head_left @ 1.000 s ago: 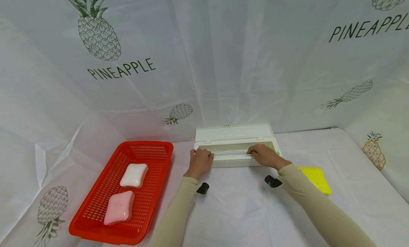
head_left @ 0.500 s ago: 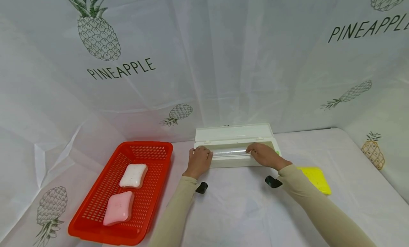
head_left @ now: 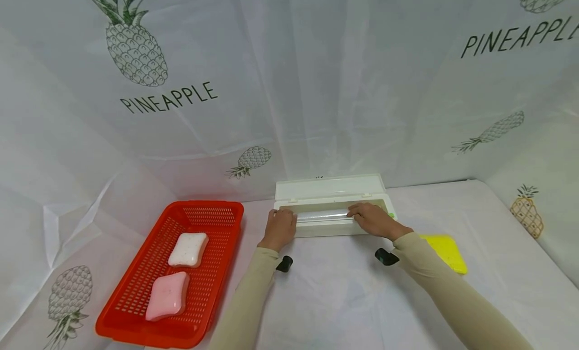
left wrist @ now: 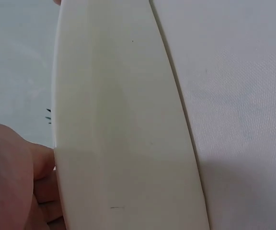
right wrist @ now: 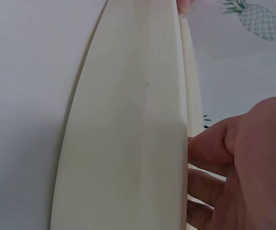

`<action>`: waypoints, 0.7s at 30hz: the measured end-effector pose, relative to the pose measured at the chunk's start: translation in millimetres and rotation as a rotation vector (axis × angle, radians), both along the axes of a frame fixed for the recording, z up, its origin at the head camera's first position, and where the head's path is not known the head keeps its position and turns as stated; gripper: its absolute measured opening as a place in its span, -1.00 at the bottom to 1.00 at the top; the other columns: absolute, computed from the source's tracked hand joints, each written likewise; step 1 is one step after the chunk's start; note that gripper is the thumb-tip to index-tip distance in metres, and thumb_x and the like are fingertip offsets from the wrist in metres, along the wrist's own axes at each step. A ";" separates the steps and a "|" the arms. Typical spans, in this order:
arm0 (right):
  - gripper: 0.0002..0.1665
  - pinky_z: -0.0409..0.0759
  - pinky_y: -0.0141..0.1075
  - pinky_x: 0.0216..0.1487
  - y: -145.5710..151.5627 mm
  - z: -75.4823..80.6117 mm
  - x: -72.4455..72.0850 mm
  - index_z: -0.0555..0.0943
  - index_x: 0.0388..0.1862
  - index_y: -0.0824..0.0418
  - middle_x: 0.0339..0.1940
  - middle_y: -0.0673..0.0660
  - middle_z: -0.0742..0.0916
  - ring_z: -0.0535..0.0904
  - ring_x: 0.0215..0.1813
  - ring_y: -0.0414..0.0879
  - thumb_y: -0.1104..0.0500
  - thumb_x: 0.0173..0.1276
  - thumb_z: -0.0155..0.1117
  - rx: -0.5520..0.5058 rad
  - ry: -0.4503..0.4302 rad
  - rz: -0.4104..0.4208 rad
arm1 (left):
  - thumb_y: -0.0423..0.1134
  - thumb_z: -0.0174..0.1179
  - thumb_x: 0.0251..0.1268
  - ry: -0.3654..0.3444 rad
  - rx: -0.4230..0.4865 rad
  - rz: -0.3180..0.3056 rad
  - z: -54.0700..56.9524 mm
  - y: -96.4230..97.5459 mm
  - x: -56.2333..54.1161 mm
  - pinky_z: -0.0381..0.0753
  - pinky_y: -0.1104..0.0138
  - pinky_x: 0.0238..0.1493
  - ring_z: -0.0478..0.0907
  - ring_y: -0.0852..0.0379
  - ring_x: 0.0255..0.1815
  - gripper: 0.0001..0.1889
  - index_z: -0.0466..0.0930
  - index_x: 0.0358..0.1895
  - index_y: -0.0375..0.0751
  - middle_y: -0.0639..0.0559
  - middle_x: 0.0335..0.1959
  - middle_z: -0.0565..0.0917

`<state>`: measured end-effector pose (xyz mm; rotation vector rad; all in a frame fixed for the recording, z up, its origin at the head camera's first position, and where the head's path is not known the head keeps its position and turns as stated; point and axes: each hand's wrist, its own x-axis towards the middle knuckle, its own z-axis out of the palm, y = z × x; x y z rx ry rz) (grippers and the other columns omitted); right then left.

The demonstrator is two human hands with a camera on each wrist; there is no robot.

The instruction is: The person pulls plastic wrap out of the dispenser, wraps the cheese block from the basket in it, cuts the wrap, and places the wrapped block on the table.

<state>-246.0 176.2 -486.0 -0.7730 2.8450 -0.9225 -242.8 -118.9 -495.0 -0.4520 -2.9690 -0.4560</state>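
A long white plastic wrap box lies with its lid raised at the back. Inside, a shiny clear strip of plastic wrap runs between my two hands. My left hand reaches over the box's left end, its curled fingers holding the wrap there. At the other side, my right hand dips into the box and pinches the wrap's right part. Both wrist views show mostly the front wall of the box, with the right thumb behind its rim; the fingertips are partly hidden.
To the left stands a red basket with a white soap-shaped block and a pink one. A yellow block lies on the white cloth beside my right forearm. A pineapple-print curtain rises behind the box.
The clear wrap shows as a wider shiny band in the box than a second ago. Both hands have shifted very slightly; the box, basket and blocks have stayed put.
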 end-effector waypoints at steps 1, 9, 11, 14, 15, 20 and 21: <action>-0.58 0.46 0.27 0.38 0.0 -0.1 -0.3 0.75 0.05 0.43 0.26 0.46 0.69 0.53 0.38 0.45 0.36 0.58 -0.07 -0.002 0.000 0.000 | -0.26 0.03 0.67 0.020 -0.009 -0.005 -0.1 -0.4 -0.2 0.35 -0.07 0.43 0.66 -0.14 0.25 -0.66 0.76 0.00 -0.44 -0.23 0.09 0.78; -0.56 0.46 0.27 0.38 1.0 1.1 1.5 0.74 0.07 0.46 0.24 0.46 0.70 0.54 0.37 0.45 0.38 0.56 -0.10 -0.017 -0.010 -0.004 | -0.36 0.10 0.62 0.082 -0.099 -0.061 8.0 -2.0 1.1 0.51 0.00 0.34 0.74 -0.14 0.03 -0.75 0.74 -0.14 -0.45 -0.23 -0.13 0.76; -0.57 0.46 0.27 0.38 1.4 0.9 1.7 0.73 0.07 0.47 0.23 0.46 0.70 0.55 0.37 0.44 0.38 0.56 -0.09 -0.021 -0.011 -0.002 | -0.35 0.11 0.62 0.089 -0.117 -0.067 9.5 -1.8 0.7 0.54 0.00 0.31 0.74 -0.12 0.01 -0.76 0.74 -0.17 -0.42 -0.20 -0.17 0.76; -0.57 0.46 0.27 0.38 1.7 0.8 1.5 0.72 0.08 0.47 0.23 0.46 0.70 0.54 0.37 0.44 0.38 0.56 -0.09 -0.021 -0.014 0.005 | -0.33 0.11 0.62 0.094 -0.122 -0.063 11.1 -1.0 0.1 0.56 0.00 0.24 0.73 -0.13 -0.02 -0.74 0.74 -0.25 -0.37 -0.19 -0.22 0.77; -0.57 0.46 0.27 0.38 1.8 1.1 1.6 0.72 0.09 0.47 0.23 0.46 0.70 0.54 0.37 0.44 0.38 0.56 -0.09 -0.024 -0.020 0.006 | -0.33 0.11 0.62 0.091 -0.122 -0.060 11.3 -0.8 -0.2 0.56 -0.01 0.22 0.73 -0.14 -0.01 -0.73 0.74 -0.26 -0.36 -0.19 -0.23 0.77; -0.58 0.48 0.26 0.36 2.6 1.6 1.9 0.72 0.10 0.46 0.22 0.44 0.71 0.55 0.36 0.42 0.37 0.58 -0.08 -0.023 -0.019 0.010 | -0.30 0.11 0.63 0.090 -0.157 -0.054 10.9 -1.6 -1.6 0.54 0.02 0.20 0.70 -0.12 0.05 -0.74 0.76 -0.19 -0.35 -0.17 -0.15 0.78; -0.58 0.49 0.26 0.35 2.7 1.7 2.3 0.72 0.10 0.46 0.21 0.43 0.72 0.56 0.35 0.42 0.38 0.58 -0.08 -0.024 -0.015 0.008 | -0.31 0.11 0.63 0.091 -0.157 -0.056 10.5 -2.1 -1.8 0.54 0.02 0.21 0.69 -0.12 0.07 -0.75 0.76 -0.16 -0.36 -0.16 -0.13 0.78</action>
